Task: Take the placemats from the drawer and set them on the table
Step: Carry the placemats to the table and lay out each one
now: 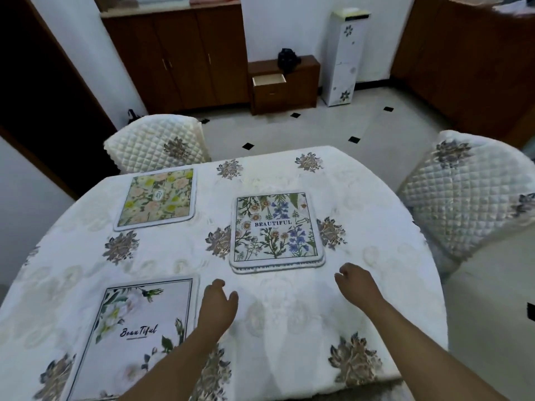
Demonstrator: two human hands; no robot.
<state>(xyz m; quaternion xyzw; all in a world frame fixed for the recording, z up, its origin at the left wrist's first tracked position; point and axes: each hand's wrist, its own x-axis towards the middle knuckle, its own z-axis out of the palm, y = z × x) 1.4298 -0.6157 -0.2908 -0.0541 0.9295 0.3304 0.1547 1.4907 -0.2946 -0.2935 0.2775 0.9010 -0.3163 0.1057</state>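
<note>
A small stack of placemats [275, 230] with wildflowers and the word BEAUTIFUL lies in the middle of the table [376, 256]. A yellow-and-peach floral placemat [157, 198] lies flat at the far left. A white-flower placemat [136, 334] lies at the near left. My left hand [218, 305] hovers just right of that near mat, fingers loosely curled, holding nothing. My right hand [357, 282] hovers near the stack's right front corner, also holding nothing. Across the room the drawer [269, 80] of a low wooden cabinet stands pulled out.
Two quilted chairs stand at the table, one [157, 141] at the far left and one [469, 192] at the right. A white floral-print tall unit [344, 56] stands beside the low cabinet. Brown wall cabinets [179, 59] line the back; tiled floor lies between.
</note>
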